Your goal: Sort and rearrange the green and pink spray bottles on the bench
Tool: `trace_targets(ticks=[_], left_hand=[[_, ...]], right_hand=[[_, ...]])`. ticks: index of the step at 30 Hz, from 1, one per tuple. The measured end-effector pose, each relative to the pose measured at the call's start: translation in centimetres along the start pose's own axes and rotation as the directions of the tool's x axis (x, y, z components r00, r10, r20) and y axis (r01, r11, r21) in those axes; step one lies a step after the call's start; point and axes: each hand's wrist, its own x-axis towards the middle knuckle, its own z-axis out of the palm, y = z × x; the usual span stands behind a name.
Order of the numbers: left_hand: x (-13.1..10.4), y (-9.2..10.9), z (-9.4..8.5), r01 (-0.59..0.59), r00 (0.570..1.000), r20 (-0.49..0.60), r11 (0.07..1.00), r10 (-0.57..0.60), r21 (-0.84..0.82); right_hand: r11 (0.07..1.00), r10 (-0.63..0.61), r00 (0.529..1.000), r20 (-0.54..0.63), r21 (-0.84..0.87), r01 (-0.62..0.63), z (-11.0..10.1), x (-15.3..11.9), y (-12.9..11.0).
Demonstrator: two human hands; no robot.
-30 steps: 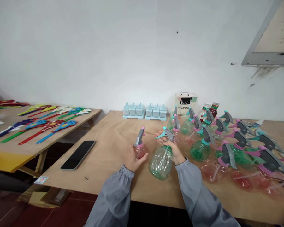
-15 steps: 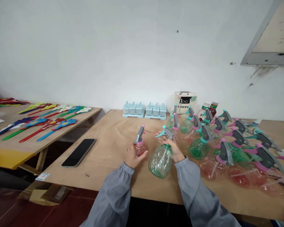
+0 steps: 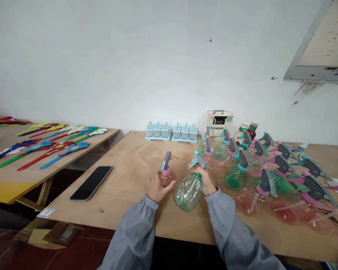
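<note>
Left hand: the left hand (image 3: 157,188) is wrapping its fingers around the body of the pink spray bottle (image 3: 166,175), which is standing upright on the plywood table (image 3: 129,176), grey trigger head pointing to 12 o'clock.
Right hand: the right hand (image 3: 205,180) is clamping on the neck of the green spray bottle (image 3: 189,189), just under its teal-and-grey trigger; the bottle is tilting, base toward 7 o'clock, and I cannot tell whether the base is resting on the table.
Spacing: the two bottles are sitting just beside each other, not touching.
Phone: a black smartphone (image 3: 91,183) is lying flat at 9 o'clock of the left hand, near the table's left edge.
Bottle cluster: more pink and green spray bottles (image 3: 259,176) are crowding the table from 1 to 3 o'clock of the right hand, some lying on their sides.
Far edge: pale blue ice-pop moulds (image 3: 171,132) are standing at 12 o'clock against the wall, a small carton (image 3: 218,122) beside them.
Side table: coloured hand-shaped clappers (image 3: 47,144) are lying in rows at 10 o'clock.
</note>
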Motion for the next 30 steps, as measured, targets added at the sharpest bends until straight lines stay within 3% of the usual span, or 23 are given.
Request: trace_targets(ticks=[3,9,15,21,27,30], left_hand=[[0.0,-0.1,0.0,0.018,1.0,0.023,0.999,-0.017,-0.033],[0.1,-0.3,-0.1,0.032,0.999,0.044,0.992,-0.027,-0.126],[0.2,-0.4,-0.2,-0.016,0.998,0.064,0.987,0.026,-0.157],[0.1,-0.7,0.0,-0.036,0.998,0.045,0.992,0.042,-0.122],[0.0,-1.1,0.3,-0.09,0.996,0.003,0.989,0.091,-0.115],[0.0,-1.2,0.3,-0.084,0.996,0.017,0.988,0.087,-0.127]], right_hand=[[0.996,-0.055,0.997,-0.05,-0.073,0.051,-0.2,0.0,0.0],[0.993,0.008,0.988,0.153,-0.119,0.01,-0.1,-0.2,-0.3],[0.984,-0.128,0.992,-0.014,-0.124,0.125,-0.6,0.0,0.4],[0.993,-0.043,0.996,0.078,-0.107,0.052,-0.5,-0.1,0.0],[0.977,-0.158,0.987,-0.024,-0.149,0.153,-0.3,0.0,-0.3],[0.955,-0.189,0.982,-0.015,-0.235,0.18,-0.4,-0.3,-1.0]])
